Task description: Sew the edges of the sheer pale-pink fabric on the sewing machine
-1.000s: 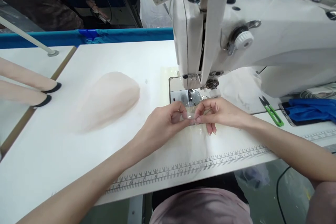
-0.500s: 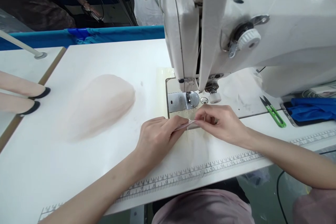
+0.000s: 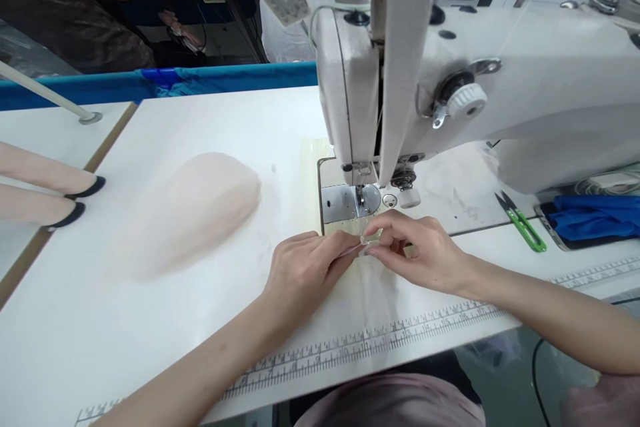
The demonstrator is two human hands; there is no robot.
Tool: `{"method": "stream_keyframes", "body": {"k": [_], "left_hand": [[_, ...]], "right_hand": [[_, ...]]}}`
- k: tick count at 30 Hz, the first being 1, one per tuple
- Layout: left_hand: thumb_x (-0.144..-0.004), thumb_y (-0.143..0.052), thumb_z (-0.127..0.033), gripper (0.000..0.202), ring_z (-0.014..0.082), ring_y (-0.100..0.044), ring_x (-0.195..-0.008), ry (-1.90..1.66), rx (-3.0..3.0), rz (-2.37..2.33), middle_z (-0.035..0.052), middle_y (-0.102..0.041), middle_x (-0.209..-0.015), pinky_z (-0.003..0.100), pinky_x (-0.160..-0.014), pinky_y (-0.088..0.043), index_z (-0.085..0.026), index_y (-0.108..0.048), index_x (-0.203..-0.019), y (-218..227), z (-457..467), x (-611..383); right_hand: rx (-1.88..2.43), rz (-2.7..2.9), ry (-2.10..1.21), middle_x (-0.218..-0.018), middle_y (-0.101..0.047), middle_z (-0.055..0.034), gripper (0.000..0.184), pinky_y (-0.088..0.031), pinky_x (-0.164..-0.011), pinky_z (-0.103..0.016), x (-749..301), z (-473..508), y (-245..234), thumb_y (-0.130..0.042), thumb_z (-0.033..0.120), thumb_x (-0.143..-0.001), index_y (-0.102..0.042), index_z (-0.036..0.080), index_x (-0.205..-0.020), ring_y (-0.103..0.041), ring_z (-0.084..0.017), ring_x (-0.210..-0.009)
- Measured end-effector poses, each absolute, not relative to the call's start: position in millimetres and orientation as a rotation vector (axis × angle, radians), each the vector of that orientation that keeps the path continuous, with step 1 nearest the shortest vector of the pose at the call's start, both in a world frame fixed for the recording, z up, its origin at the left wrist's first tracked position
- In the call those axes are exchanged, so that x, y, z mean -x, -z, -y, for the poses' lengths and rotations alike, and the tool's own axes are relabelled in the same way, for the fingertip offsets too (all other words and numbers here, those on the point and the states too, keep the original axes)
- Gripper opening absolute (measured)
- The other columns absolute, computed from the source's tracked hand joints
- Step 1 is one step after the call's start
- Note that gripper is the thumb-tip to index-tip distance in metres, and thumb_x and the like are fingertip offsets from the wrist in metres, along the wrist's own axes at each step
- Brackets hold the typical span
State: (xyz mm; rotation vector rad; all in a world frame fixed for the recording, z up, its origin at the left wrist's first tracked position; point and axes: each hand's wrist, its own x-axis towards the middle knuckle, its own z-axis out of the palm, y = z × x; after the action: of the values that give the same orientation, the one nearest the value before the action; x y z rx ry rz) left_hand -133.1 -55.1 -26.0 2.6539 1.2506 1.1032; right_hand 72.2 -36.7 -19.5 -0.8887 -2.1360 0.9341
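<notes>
My left hand (image 3: pixel 307 273) pinches the edge of a thin, pale, sheer fabric (image 3: pixel 349 251) between thumb and forefinger, just in front of the sewing machine's needle plate (image 3: pixel 343 203). Facing it, my right hand (image 3: pixel 417 250) has its thumb and forefinger closed on a narrow see-through strip (image 3: pixel 369 239) at the fabric's end. The strip bows in a small loop by the fingertips. Both hands nearly touch, below the presser foot (image 3: pixel 360 195) and apart from it. How the strip and fabric are joined is too small to tell.
The sewing machine head (image 3: pixel 350 93) rises over my hands. A sheer pinkish piece (image 3: pixel 215 207) lies on the table at left, near two beige leg-like shapes (image 3: pixel 45 170) with black bands. Green thread snips (image 3: pixel 523 221), a phone (image 3: pixel 553 227) and blue cloth (image 3: pixel 595 215) lie at right.
My right fingertips have shifted slightly left and opened up around the strip, which now shows as a loop. The left hand keeps its pinch. The whole view has tilted up a little.
</notes>
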Motion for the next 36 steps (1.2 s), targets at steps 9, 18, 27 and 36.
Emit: {"method": "stream_keyframes", "body": {"k": [9,18,27,36], "left_hand": [[-0.091,-0.059,-0.022,0.012,0.0065,-0.043,-0.042,-1.127,-2.678,-1.242,-0.0080,-0.053,-0.051,0.020,-0.045,-0.034,-0.017,-0.059,-0.080,25.7,54.6,130.1],[-0.089,-0.061,-0.020,0.010,0.0066,-0.042,-0.042,-1.130,-2.711,-1.232,-0.0080,-0.053,-0.050,0.020,-0.045,-0.034,-0.017,-0.059,-0.080,25.2,55.2,131.1],[-0.091,-0.058,-0.024,0.013,0.0065,-0.046,-0.042,-1.090,-2.630,-1.274,-0.0071,-0.056,-0.051,0.019,-0.043,-0.033,-0.018,-0.058,-0.079,26.2,56.1,130.9],[-0.094,-0.055,-0.025,0.016,0.0060,-0.045,-0.042,-1.076,-2.617,-1.285,-0.0074,-0.056,-0.051,0.019,-0.043,-0.033,-0.019,-0.058,-0.079,25.5,56.4,130.4]], "right_hand": [[1.066,1.987,-1.153,-0.103,-0.066,0.0004,0.021,-0.042,-0.040,-0.016,-68.3,39.2,4.7,-0.062,0.018,-0.084,-0.055,0.021,-0.104,-0.042,0.002,-0.039],[1.076,2.013,-1.264,-0.074,-0.062,0.0042,0.014,-0.051,-0.053,-0.018,-70.8,34.3,4.8,-0.055,0.014,-0.087,-0.054,0.019,-0.100,-0.064,-0.008,-0.058],[0.958,2.179,-1.001,-0.064,-0.055,0.0074,0.013,-0.039,-0.048,-0.015,-73.3,37.1,10.6,-0.054,0.017,-0.089,-0.052,0.020,-0.102,-0.052,-0.005,-0.053],[0.921,2.236,-0.955,-0.062,-0.052,0.0078,0.010,-0.040,-0.050,-0.016,-72.5,36.3,10.6,-0.051,0.017,-0.089,-0.053,0.020,-0.098,-0.048,-0.005,-0.051]]}}
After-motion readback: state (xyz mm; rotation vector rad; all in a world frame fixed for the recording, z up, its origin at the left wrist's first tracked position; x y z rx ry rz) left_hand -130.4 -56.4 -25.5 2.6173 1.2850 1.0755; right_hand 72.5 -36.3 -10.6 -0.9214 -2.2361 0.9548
